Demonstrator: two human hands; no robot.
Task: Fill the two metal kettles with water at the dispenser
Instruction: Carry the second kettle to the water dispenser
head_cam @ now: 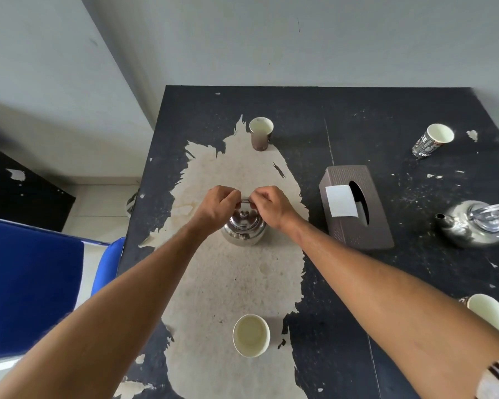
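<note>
A small shiny metal kettle (243, 231) with its lid on stands in the middle of the worn black table (386, 298). My left hand (219, 204) and my right hand (270, 205) both pinch its thin wire handle from either side, just above the lid. A second metal kettle (470, 224) sits at the table's right edge, its spout pointing left and its handle lying toward the right. No dispenser is in view.
A brown tissue box (355, 208) lies between the two kettles. Paper cups stand at the back (260, 133), back right (432, 141), front centre (251, 335) and front right (488, 312). A blue chair (32, 277) is at the left, beside the table.
</note>
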